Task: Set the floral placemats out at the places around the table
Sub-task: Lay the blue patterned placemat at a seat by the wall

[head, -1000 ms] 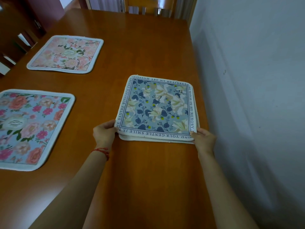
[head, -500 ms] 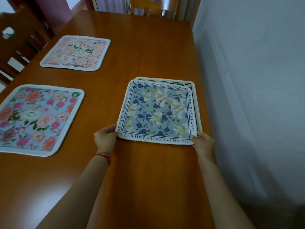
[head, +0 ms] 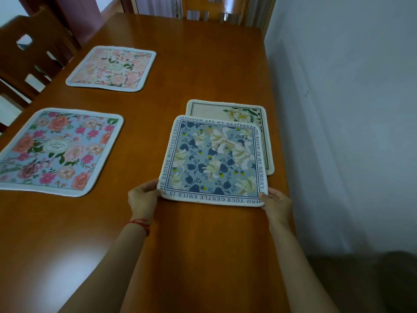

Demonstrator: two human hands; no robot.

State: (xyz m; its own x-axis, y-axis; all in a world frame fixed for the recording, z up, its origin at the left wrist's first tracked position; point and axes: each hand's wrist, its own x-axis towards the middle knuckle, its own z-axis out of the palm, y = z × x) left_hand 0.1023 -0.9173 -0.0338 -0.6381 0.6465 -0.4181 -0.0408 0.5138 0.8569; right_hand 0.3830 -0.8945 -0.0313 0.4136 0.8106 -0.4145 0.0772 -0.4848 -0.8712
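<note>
A blue floral placemat with a lettered border (head: 214, 161) is held by its two near corners. My left hand (head: 143, 197) grips the near left corner and my right hand (head: 274, 203) grips the near right corner. Under it lies a cream placemat with white flowers (head: 237, 112), its far edge and right side showing. A blue placemat with pink roses (head: 59, 150) lies flat at the left. Farther back sits a pink floral placemat (head: 111, 68).
The brown wooden table (head: 203, 64) runs along a white wall (head: 349, 109) on the right. A wooden chair (head: 33, 55) stands at the left side, and another chair back (head: 203, 14) shows at the far end.
The blue lettered placemat has been pulled toward me and slightly left, uncovering the cream placemat beneath it. Both hands keep their hold on the near corners.
</note>
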